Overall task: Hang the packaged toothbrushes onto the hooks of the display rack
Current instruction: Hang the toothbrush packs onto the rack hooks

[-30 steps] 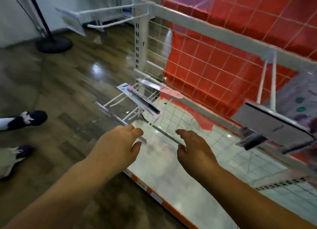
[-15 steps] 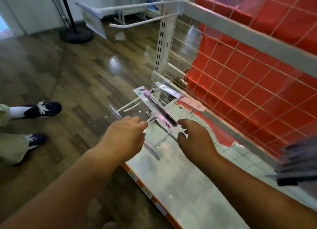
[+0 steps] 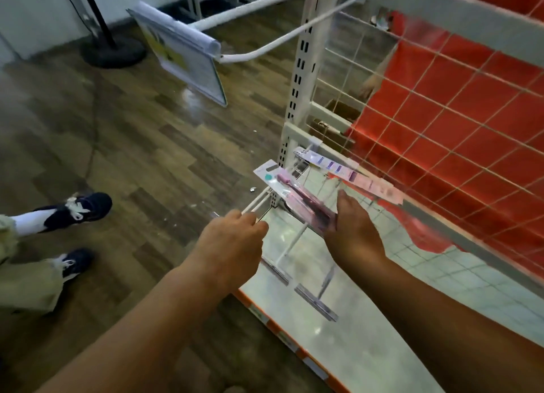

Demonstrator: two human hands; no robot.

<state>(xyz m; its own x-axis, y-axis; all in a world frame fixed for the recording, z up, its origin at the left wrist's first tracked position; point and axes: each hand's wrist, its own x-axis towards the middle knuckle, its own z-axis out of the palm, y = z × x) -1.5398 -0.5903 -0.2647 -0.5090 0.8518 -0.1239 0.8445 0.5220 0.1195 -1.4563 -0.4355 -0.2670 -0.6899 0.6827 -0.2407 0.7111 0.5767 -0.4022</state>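
Observation:
A packaged pink toothbrush (image 3: 294,197) lies tilted across the low white hooks (image 3: 259,202) of the display rack. My right hand (image 3: 350,230) grips the pack's lower end, thumb on top. The fingers of my left hand (image 3: 232,242) curl round the front end of the low hooks, just left of the pack. A second pack (image 3: 347,173), long and pink with purple marks, hangs on a hook close to the wire grid (image 3: 441,121) behind.
A long upper hook with a label holder (image 3: 182,54) juts out at head height on the left. The white base shelf (image 3: 368,328) with an orange edge lies below. Someone's feet in dark shoes (image 3: 79,210) stand on the wooden floor at left. A black stand base (image 3: 113,51) sits far back.
The view has swung so the rack sits further right. My right hand has closed on the lower end of the pink pack, and my left hand stays on the low hooks.

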